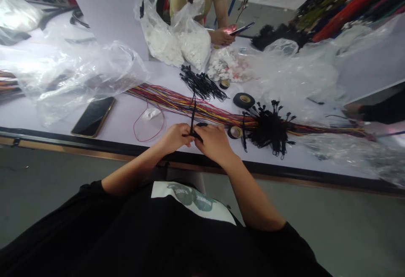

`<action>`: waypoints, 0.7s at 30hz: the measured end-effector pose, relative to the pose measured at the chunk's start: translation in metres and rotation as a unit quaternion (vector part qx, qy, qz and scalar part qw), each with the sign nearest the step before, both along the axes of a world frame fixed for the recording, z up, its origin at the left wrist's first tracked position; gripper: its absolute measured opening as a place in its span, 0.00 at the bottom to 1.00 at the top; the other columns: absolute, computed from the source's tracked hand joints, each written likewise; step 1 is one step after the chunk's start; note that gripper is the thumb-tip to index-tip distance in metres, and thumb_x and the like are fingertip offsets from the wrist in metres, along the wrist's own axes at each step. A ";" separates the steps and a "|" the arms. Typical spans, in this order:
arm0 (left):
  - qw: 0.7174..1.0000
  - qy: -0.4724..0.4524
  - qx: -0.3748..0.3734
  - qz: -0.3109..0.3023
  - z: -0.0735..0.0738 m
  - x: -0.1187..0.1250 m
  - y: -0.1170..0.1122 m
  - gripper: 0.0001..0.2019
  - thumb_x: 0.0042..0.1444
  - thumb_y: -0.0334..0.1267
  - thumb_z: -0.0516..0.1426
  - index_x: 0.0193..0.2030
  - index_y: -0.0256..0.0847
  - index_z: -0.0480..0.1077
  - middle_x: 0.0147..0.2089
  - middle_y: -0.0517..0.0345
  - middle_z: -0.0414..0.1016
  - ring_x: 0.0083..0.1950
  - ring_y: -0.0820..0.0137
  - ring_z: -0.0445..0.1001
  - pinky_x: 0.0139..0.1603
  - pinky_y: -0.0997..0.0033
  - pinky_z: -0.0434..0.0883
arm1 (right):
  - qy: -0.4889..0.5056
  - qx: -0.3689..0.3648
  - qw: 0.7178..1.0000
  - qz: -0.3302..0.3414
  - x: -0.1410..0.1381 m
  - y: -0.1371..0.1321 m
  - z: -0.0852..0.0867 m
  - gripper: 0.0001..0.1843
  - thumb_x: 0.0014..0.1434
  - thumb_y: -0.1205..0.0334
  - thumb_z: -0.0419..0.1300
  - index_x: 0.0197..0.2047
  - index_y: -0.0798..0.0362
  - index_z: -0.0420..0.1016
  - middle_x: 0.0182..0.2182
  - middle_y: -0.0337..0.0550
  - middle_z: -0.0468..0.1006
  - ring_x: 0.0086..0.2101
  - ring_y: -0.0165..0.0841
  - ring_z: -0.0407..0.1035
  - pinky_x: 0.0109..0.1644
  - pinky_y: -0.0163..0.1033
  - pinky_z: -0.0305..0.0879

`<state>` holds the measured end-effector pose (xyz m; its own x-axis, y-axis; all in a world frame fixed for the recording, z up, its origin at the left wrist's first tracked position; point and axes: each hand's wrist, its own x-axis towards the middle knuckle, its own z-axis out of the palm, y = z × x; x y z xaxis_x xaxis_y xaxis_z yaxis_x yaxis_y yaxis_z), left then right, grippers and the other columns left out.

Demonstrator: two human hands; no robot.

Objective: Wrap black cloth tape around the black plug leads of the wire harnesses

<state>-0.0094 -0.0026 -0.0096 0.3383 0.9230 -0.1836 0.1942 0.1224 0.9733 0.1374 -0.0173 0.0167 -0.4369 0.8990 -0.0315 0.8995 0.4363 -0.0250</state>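
My left hand (176, 137) and my right hand (212, 141) meet at the table's near edge, both closed round a thin black taped strand (193, 114) that rises between them toward the far side. A black tape roll seems to sit under my right fingers, mostly hidden. A long bundle of multicoloured wires (177, 99) runs across the white table (126, 112) just beyond my hands. A heap of black-ended wire pieces (269, 127) lies to the right of my right hand, and another black bunch (202, 85) lies farther back.
A phone (93, 116) lies at the left, near a red wire loop with a white connector (151, 116). Tape rolls (244, 100) sit behind the wires. Clear plastic bags of white parts (177, 40) stand at the back. Another person's hand (223, 36) holds a phone across the table.
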 end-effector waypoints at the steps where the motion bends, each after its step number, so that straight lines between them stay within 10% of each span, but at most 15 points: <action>1: 1.000 -0.021 -0.020 0.003 0.000 0.000 0.001 0.07 0.42 0.25 0.57 0.24 0.37 0.62 0.18 0.67 0.68 0.21 0.77 0.70 0.24 0.80 0.63 | -0.006 0.008 1.000 0.006 0.000 0.000 0.000 0.18 0.57 0.63 0.52 0.50 0.54 0.70 0.39 0.49 0.79 0.43 0.42 0.67 0.42 0.43 0.49; 8: 0.992 -0.065 -0.100 -0.034 -0.002 0.000 0.002 0.02 0.43 0.25 0.56 0.24 0.33 0.67 0.17 0.63 0.69 0.21 0.75 0.70 0.29 0.73 0.70 | -0.031 0.068 0.996 0.050 0.000 -0.003 -0.002 0.21 0.58 0.62 0.50 0.53 0.55 0.68 0.36 0.50 0.79 0.41 0.41 0.65 0.44 0.45 0.45; 15: 0.979 0.173 0.034 -0.105 0.003 -0.002 0.002 0.08 0.45 0.33 0.54 0.18 0.36 0.67 0.13 0.63 0.66 0.20 0.74 0.69 0.24 0.77 0.63 | -0.032 0.054 0.995 0.075 0.009 -0.003 -0.007 0.22 0.56 0.65 0.50 0.54 0.57 0.67 0.37 0.50 0.79 0.41 0.41 0.64 0.45 0.46 0.44; 21: 0.986 0.146 0.041 -0.066 -0.008 0.004 0.003 0.08 0.44 0.32 0.51 0.17 0.37 0.64 0.13 0.66 0.63 0.16 0.78 0.64 0.19 0.79 0.60 | -0.010 0.052 0.998 0.041 0.003 0.004 -0.016 0.23 0.54 0.63 0.52 0.54 0.53 0.67 0.36 0.49 0.79 0.39 0.39 0.66 0.43 0.45 0.45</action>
